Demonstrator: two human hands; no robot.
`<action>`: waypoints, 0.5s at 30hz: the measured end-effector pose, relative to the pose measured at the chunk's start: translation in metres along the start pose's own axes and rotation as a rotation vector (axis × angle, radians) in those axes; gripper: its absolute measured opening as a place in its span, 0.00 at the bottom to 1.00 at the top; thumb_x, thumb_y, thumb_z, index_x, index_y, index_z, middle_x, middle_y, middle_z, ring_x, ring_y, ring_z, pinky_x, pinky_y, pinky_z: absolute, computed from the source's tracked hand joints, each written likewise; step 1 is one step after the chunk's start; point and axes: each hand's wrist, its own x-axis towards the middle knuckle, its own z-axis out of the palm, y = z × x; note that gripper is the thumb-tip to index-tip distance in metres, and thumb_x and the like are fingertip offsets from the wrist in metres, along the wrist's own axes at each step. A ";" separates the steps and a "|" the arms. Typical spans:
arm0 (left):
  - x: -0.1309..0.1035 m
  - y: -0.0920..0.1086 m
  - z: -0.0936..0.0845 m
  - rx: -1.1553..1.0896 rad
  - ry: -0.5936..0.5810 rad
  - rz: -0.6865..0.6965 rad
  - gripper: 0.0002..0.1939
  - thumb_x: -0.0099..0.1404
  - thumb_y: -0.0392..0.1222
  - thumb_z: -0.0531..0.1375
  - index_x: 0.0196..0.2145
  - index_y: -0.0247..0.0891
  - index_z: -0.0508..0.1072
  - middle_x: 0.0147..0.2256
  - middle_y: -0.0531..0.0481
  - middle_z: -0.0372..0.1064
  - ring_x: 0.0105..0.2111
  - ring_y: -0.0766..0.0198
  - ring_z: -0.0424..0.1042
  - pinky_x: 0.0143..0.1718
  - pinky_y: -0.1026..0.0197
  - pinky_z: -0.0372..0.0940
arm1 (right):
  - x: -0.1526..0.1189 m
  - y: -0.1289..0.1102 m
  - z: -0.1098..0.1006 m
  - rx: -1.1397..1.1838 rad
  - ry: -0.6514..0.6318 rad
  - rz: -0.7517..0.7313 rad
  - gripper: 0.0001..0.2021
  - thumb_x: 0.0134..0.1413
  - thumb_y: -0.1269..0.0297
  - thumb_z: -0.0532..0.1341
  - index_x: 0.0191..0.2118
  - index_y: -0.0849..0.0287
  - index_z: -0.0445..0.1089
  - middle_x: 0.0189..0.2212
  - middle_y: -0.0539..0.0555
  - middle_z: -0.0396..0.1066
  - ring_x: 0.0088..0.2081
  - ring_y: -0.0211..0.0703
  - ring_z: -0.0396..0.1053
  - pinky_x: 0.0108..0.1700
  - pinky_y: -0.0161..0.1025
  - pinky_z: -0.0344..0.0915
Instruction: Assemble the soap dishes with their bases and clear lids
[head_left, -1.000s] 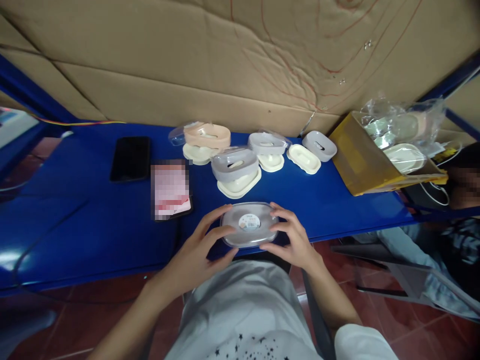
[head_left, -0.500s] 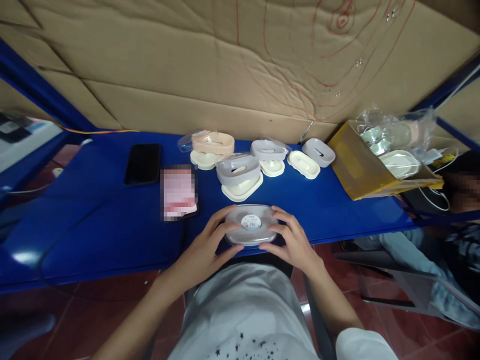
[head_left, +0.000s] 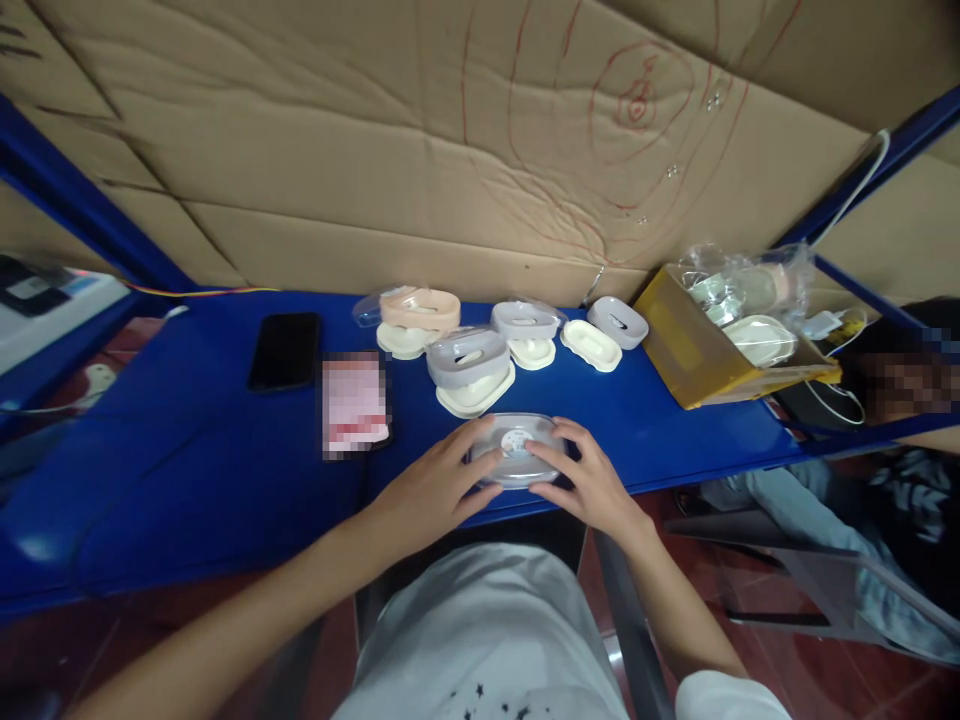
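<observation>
A grey oval container (head_left: 517, 470) with a clear lid and a round label lies near the table's front edge. My left hand (head_left: 450, 475) grips its left end, and my right hand (head_left: 592, 475) holds the right end, one finger over the label. Behind it stand a larger grey oval piece (head_left: 469, 365) with a clear cover, a cream tray (head_left: 476, 398) partly beneath it, a peach piece (head_left: 431, 310) and a second grey piece (head_left: 525, 322). Farther right are another cream tray (head_left: 592, 345) and a grey piece (head_left: 619, 322).
On the blue table (head_left: 225, 480) lie a black phone (head_left: 285, 350) and a blurred pink item (head_left: 354, 405). A yellow-edged cardboard box (head_left: 690, 350) holds plastic-wrapped pieces. Cardboard (head_left: 337, 130) lines the back. A seated person (head_left: 900, 520) is at the right.
The camera view has shifted. Both hands still hold the grey container; my right fingers have moved inward over its label.
</observation>
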 end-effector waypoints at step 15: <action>0.068 -0.096 -0.035 0.113 0.073 -0.397 0.30 0.74 0.56 0.62 0.67 0.42 0.66 0.66 0.35 0.68 0.64 0.36 0.71 0.61 0.34 0.70 | 0.052 0.022 -0.021 -0.071 -0.052 -0.055 0.28 0.76 0.55 0.61 0.76 0.43 0.59 0.72 0.60 0.64 0.74 0.61 0.61 0.73 0.66 0.61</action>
